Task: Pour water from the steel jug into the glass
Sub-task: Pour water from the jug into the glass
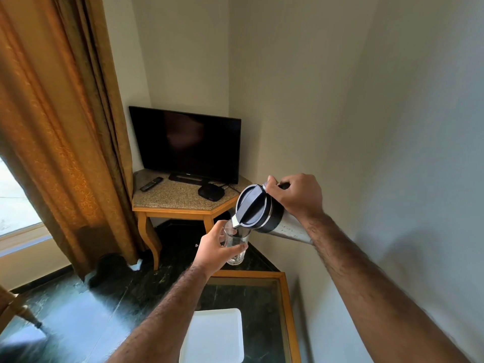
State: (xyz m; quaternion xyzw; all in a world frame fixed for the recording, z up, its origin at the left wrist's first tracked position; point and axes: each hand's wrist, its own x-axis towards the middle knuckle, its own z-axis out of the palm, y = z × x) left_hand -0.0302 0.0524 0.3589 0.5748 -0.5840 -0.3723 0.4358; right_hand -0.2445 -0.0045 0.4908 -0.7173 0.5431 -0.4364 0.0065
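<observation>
So we're mid-pour, or right at the start of it. Our right hand (pixel 297 196) is closed around the handle of the steel jug (pixel 259 212), which is tipped well over, its spout at the rim of the glass (pixel 235 241). Our left hand (pixel 218 247) is wrapped around the glass, fingers curled on its side, holding it up in the air, not on any surface. Water level: hard to tell, the glass looks nearly empty with maybe a little at the bottom (clear glass against dark floor, so we won't commit). No stream can be made out at the spout either. Left to do, as we judge it: fill the glass, right the jug, set both down.

Around us: a glass-topped table (pixel 286 305) below with a white tray (pixel 214 336) on it, a likely landing spot. Further off, a TV (pixel 187 142), a remote (pixel 151 184) and a small black box (pixel 210 192) on a corner stand (pixel 180 203), curtain (pixel 65 127) on the left. Nothing stands between jug and glass; spill would go to the floor.
</observation>
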